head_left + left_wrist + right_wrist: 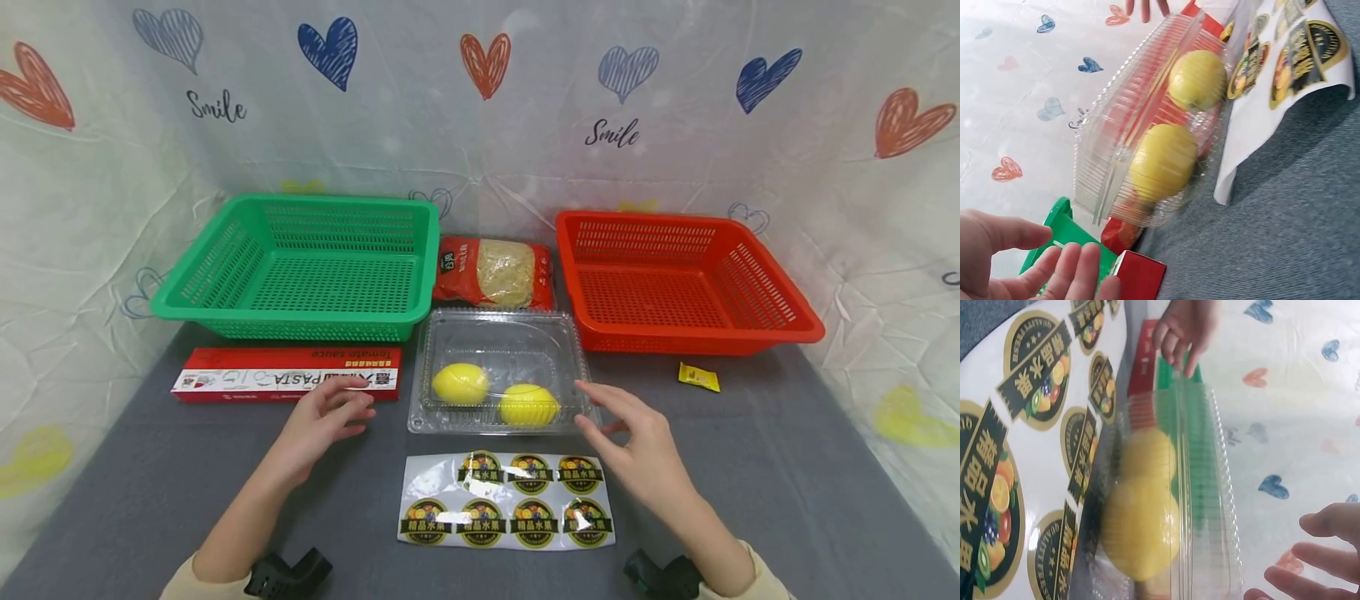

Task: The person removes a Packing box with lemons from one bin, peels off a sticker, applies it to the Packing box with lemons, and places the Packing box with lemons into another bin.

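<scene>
A clear plastic clamshell box (pixel 498 340), its lid down, stands mid-table with two lemons (pixel 461 384) inside. To its left hovers my left hand (pixel 327 421), fingers relaxed and holding nothing, overlapping the pasta box (pixel 285 375) in the head view. My right hand (pixel 637 442) is at the clamshell's right front corner, thumb and fingers apart with nothing between them. In front of the clamshell lies a sheet of round fruit stickers (pixel 506 502); its top left spot has no sticker. The right wrist view shows the lemons (pixel 1141 528) through the clear wall.
A green basket (pixel 292 327) stands back left, a red basket (pixel 697 342) back right. Between them lies a red bag of noodles (pixel 495 273). A small yellow packet (pixel 698 377) is on the grey cloth in front of the red basket. A heart-patterned curtain (pixel 420 125) hangs behind.
</scene>
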The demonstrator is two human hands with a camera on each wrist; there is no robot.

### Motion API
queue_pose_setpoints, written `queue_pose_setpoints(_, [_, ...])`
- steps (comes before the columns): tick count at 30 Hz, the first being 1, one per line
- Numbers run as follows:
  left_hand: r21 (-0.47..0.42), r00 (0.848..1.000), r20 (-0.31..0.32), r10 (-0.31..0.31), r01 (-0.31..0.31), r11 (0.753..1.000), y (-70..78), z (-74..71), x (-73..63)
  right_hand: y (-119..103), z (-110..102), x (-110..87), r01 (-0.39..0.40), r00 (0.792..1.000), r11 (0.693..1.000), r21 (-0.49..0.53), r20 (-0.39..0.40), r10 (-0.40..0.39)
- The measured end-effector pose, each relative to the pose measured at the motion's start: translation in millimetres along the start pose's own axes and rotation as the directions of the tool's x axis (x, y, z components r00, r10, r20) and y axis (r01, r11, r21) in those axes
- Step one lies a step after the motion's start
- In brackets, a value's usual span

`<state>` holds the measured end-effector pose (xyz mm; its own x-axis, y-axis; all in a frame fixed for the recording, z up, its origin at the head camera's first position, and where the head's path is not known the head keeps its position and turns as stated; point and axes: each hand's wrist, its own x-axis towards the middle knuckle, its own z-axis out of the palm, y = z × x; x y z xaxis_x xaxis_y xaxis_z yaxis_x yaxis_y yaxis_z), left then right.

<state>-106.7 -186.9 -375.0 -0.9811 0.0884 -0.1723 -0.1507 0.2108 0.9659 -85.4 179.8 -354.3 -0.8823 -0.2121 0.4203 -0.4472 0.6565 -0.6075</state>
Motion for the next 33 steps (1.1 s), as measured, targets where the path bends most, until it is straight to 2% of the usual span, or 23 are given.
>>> queue_pose_setpoints(6, [0.150, 0.999, 0.042, -0.009, 0.002, 0.989, -6.7, 8.2, -3.3, -4, 7, -2.3, 0.084, 0.996, 0.993, 0.080, -0.032, -0.081])
queue_pose_setpoints(9, [0.183, 0.997, 0.078, -0.027, 0.012, 0.983, -9.3, 13.8, -4.0, -6, 12, -3.5, 0.125, 0.992, 0.984, 0.128, -0.031, -0.122])
queue_pose_setpoints(13, [0.220, 0.991, 0.133, -0.026, -0.003, 0.976, -9.4, 19.9, -3.1, -10, 19, -5.0, 0.137, 0.989, 0.973, 0.184, 0.027, -0.144])
queue_pose_setpoints(19, [0.262, 0.986, 0.167, -0.001, -0.044, 0.964, -8.0, 23.6, -0.7, -15, 30, -5.6, 0.112, 0.985, 0.967, 0.230, 0.106, -0.139])
queue_pose_setpoints(22, [0.311, 0.982, 0.185, 0.025, -0.083, 0.947, -8.6, 24.5, -0.5, -17, 34, -6.3, 0.089, 0.982, 0.971, 0.224, 0.144, -0.123])
queue_pose_setpoints(28, [0.424, 0.979, 0.197, 0.052, -0.133, 0.896, -10.8, 28.8, -1.1, -16, 40, -7.6, 0.060, 0.970, 0.973, 0.222, 0.217, -0.110])
queue_pose_setpoints(33, [0.462, 0.960, 0.261, 0.097, -0.213, 0.861, -10.4, 33.5, -4.6, -16, 46, -9.9, 0.088, 0.962, 0.962, 0.257, 0.227, -0.149])
